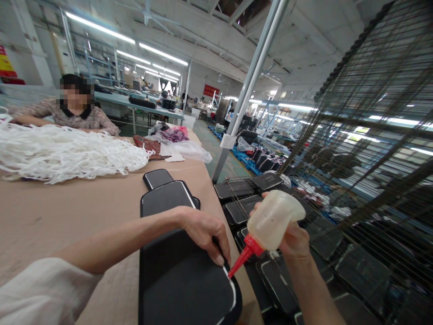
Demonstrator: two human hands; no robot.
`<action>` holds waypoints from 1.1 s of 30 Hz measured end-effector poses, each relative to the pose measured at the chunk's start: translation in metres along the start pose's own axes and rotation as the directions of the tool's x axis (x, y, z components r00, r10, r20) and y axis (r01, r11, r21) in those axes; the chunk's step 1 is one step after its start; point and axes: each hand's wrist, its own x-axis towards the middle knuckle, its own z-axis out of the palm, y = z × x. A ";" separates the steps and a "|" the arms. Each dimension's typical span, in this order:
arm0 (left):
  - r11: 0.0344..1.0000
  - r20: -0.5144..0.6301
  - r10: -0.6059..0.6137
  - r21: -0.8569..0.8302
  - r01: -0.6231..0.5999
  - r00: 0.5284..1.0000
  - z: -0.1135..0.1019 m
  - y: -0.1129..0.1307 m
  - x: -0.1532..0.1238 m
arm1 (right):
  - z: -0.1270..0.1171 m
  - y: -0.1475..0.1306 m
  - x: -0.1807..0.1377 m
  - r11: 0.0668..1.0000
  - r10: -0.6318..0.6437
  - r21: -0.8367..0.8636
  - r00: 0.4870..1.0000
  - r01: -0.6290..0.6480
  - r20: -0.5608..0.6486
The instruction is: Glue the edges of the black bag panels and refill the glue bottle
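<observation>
A large black padded panel (182, 280) with rounded corners lies along the right edge of the table, a white line running near its rim. Thumb and fingers of my left hand (206, 234) are closed at the panel's right edge, beside that line. My right hand (294, 237) is wrapped round a cloudy squeeze bottle (272, 219), tipped downward. Its red nozzle (245, 255) meets the white line just below my left fingertips. Beyond my left forearm, more of the black panels (157, 179) lie stacked; part of the stack is hidden by the arm.
A heap of white strips (67, 149) covers the far left of the brown table (101, 203), where another person (77, 108) sits. Cloth and plastic (179, 140) lie at the far corner. At right, wire racks (355, 113) and racked black panels (277, 280) stand close, with a metal post (243, 99) behind.
</observation>
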 end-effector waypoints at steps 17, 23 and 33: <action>1.000 -0.006 0.007 -0.024 -0.007 1.000 0.001 0.003 -0.001 | 0.009 -0.003 -0.006 0.994 0.039 -0.100 0.997 -0.046 -0.069; 1.000 0.001 -0.018 -0.007 0.018 1.000 0.002 -0.001 -0.001 | -0.001 0.003 -0.007 0.999 0.027 -0.045 0.998 -0.029 -0.052; 0.999 -0.049 -0.031 0.023 0.033 0.998 -0.002 -0.003 -0.008 | -0.011 0.004 -0.017 0.997 -0.045 -0.070 0.984 0.033 -0.172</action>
